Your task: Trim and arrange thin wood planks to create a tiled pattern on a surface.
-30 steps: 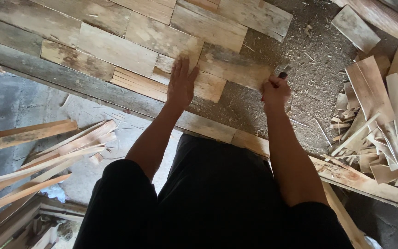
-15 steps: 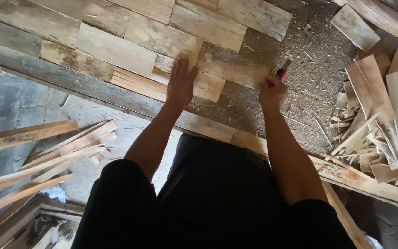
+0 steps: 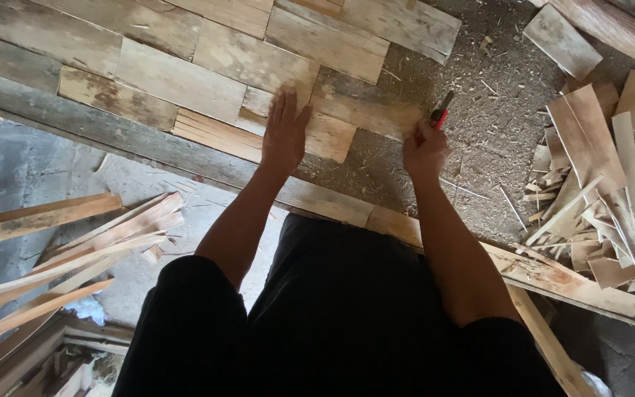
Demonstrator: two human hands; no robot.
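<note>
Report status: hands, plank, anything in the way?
Left hand flat on wood plank. Right hand grips red-handled tool at plank's right end. Offcut pile lies apart, to the right.

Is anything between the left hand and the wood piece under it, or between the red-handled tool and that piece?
Nothing visible. The left hand lies flat on the wood piece, and the right hand holds the red-handled tool at its right end. Only sawdust lies beyond.

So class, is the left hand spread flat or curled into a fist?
Spread flat: the left hand lies palm-down, fingers extended, on a wooden slat.
</note>
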